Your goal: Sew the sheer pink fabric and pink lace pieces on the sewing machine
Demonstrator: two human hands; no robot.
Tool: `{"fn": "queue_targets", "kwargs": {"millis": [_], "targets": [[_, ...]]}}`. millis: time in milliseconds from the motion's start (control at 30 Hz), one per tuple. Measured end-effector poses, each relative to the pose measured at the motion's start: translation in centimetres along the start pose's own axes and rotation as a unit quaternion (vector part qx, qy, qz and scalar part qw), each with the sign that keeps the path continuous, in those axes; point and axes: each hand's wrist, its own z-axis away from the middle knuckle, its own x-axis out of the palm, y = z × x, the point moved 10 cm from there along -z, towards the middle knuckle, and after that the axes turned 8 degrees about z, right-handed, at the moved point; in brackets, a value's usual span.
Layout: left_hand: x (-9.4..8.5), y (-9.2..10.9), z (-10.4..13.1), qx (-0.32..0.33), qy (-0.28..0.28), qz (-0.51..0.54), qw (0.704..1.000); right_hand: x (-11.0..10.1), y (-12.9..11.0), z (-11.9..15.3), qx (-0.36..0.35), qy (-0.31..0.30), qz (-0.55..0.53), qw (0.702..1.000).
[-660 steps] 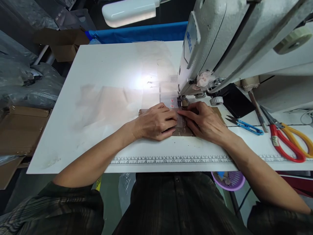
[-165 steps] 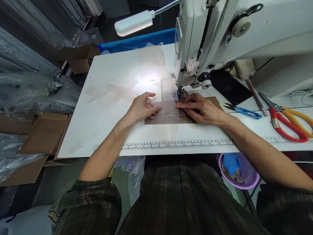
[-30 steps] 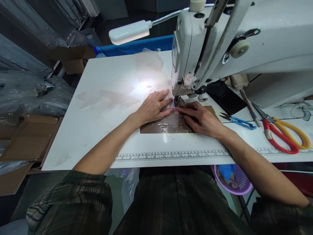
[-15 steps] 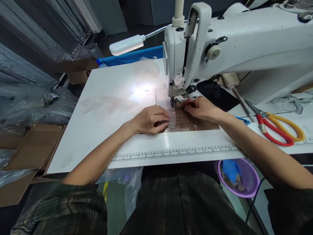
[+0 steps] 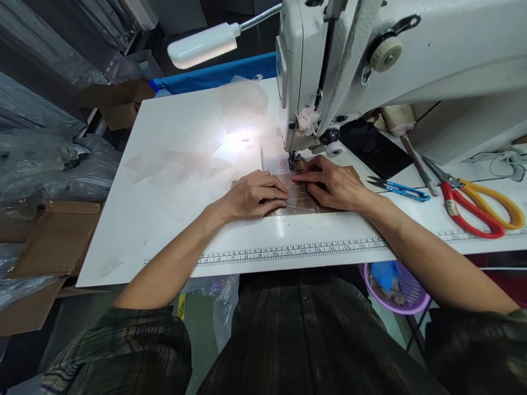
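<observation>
A clear plastic piece (image 5: 297, 193) lies over a brown patch on the white table (image 5: 173, 181), right below the presser foot (image 5: 295, 162) of the white sewing machine (image 5: 370, 60). My left hand (image 5: 253, 195) presses flat on the left part of the piece, fingers curled a little. On the right part rests my right hand (image 5: 333, 184), its fingertips close to the presser foot. Both hands hold the piece down against the table.
Blue thread snips (image 5: 397, 188) and red and yellow scissors (image 5: 480, 211) lie to the right. A lamp (image 5: 201, 44) lights the table. A ruler strip (image 5: 288, 252) runs along the front edge. A purple basket (image 5: 395, 288) hangs below. Cardboard boxes (image 5: 45, 241) and plastic bags sit at the left.
My right hand has come down from beside the presser foot and now lies flat on the plastic piece. My left hand stays on its left part. The view has shifted closer.
</observation>
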Motion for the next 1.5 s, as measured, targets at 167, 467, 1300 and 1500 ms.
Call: {"fn": "queue_targets", "kwargs": {"millis": [167, 467, 1300, 1500], "targets": [[0.4, -0.5, 0.0, -0.021, -0.013, -0.043, 0.999, 0.1, 0.2, 0.1, 0.011, -0.007, -0.006, 1.0], [0.2, 1.8, 0.1, 0.065, 0.023, -0.153, 0.986, -0.8, 0.6, -0.3, 0.026, 0.032, -0.078, 0.996], [0.4, 2.5, -1.2, 0.111, -0.053, -0.104, 0.987, -0.5, -1.7, 0.4, -0.075, 0.01, 0.011, 0.997], [0.7, 1.6, -1.1, 0.088, -0.044, -0.114, 0.989, 0.0, -1.4, 0.1, -0.048, -0.007, 0.051, 0.998]]}}
